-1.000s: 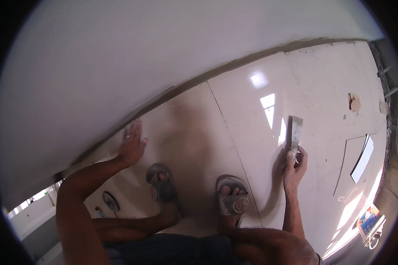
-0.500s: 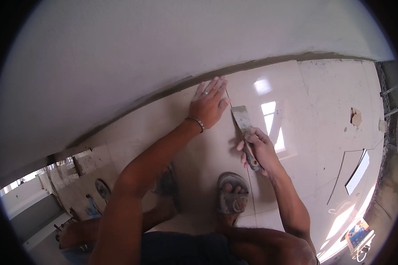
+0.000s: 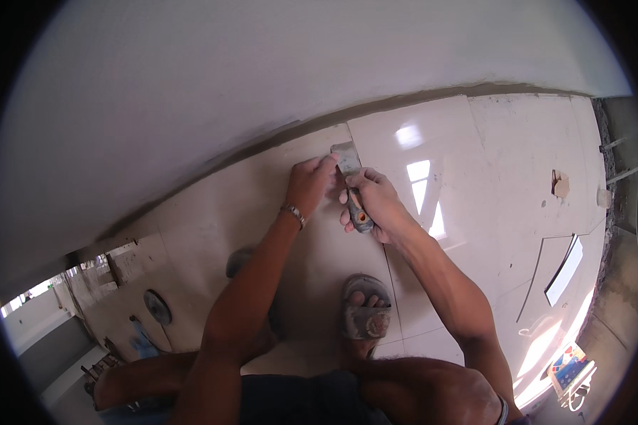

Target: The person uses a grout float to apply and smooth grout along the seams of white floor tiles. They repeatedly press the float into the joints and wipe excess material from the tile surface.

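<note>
My right hand [image 3: 377,202] grips the dark handle of a putty knife [image 3: 346,157], its flat metal blade smeared with pale grey residue. The blade points toward the wall, above a seam between large glossy floor tiles [image 3: 432,283]. My left hand [image 3: 310,183], wearing a bracelet on the wrist, has its fingers curled in at the left edge of the blade. Its thumb overlaps that edge, while most of the other fingertips are hidden. Both hands are close together over the floor.
A pale wall [image 3: 276,64] rises ahead, with a rough grey strip along its foot. My sandalled foot [image 3: 367,308] stands near the seam. At left lie a dark disc [image 3: 157,307] and a blue item [image 3: 143,341]. A white strip [image 3: 564,273] and a cardboard scrap [image 3: 561,185] lie at right.
My left hand has lifted from flat on the tile and curled in at the blade. My right hand has brought the putty knife left and toward the wall, up to it.
</note>
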